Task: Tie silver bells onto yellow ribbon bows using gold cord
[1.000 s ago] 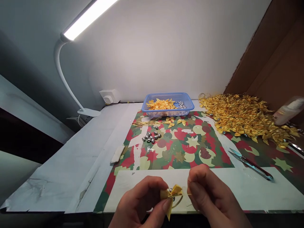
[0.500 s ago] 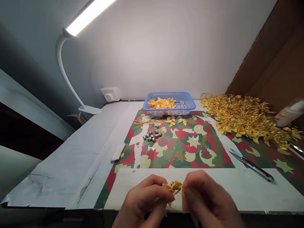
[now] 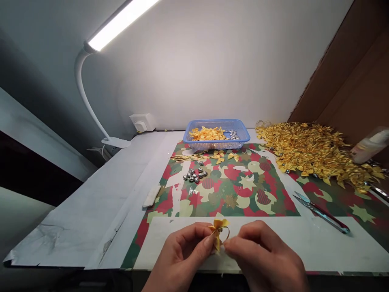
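Between the thumb and fingers of my left hand (image 3: 188, 251) is a yellow ribbon bow (image 3: 219, 225), turned partly on its side. A thin gold cord (image 3: 227, 232) curves in a loop from the bow toward my right hand (image 3: 264, 253). My right fingers are pinched at the cord's lower end, close to the bow; their exact grip is small and partly hidden. Beyond the hands, small silver bells (image 3: 195, 175) lie in a loose cluster on the patterned sheet. Gold cords (image 3: 189, 157) and a few yellow bows (image 3: 234, 156) rest farther back.
A blue basket (image 3: 216, 145) holds yellow bows and silver bells. At right are a heap of gold bows (image 3: 316, 154), small thread snips (image 3: 322, 213) and a bottle (image 3: 370, 145). A white pad (image 3: 151, 197) lies left; a lamp (image 3: 88, 97) stands behind it.
The bow has been turned in my left hand, and its gold cord loop now shows. My right hand has shifted slightly left, its fingers lower beside the bow.
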### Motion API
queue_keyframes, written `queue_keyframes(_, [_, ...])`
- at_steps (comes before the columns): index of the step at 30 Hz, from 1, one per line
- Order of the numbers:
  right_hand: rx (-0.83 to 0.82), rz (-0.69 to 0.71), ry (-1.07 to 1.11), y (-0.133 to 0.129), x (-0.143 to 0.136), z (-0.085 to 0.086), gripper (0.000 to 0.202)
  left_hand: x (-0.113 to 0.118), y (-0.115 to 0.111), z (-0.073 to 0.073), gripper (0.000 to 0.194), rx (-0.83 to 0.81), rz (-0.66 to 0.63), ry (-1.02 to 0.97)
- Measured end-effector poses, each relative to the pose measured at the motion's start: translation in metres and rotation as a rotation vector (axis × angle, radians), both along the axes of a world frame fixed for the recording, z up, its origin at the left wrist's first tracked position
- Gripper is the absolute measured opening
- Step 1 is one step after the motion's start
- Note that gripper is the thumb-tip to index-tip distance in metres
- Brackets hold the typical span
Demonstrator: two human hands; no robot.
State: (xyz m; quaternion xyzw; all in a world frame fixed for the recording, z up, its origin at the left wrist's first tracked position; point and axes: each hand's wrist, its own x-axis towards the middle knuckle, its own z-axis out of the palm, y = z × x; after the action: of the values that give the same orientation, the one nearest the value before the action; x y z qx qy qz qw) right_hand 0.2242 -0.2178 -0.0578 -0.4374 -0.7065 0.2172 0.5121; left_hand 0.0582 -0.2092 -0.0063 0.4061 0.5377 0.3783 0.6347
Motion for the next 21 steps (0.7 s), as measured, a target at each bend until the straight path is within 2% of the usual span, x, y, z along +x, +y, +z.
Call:
queue_keyframes(4, [0.057,0.05,-0.102,0.012,0.0,-0.007,0.027,-0.002,-0.002,-0.001,0.021,0.074,-0.039,0.054])
queue_keyframes(7, [0.102,0.034,-0.218,0.014,-0.005,-0.011,0.027,-0.005,-0.004,-0.007,0.024,0.147,-0.08,0.106])
queue_keyframes(10, [0.165,-0.018,-0.3,0.014,-0.006,-0.007,0.021,-0.005,-0.004,-0.01,0.029,0.195,-0.091,0.162])
queue_keyframes(15, [0.175,-0.007,-0.333,0.016,-0.001,0.0,0.024,0.0,-0.001,-0.007,0.029,0.103,-0.051,0.057])
queue_keyframes(21, [0.017,0.128,-0.209,0.019,0.003,-0.004,0.025,-0.002,0.002,-0.01,0.029,0.008,-0.056,-0.012])
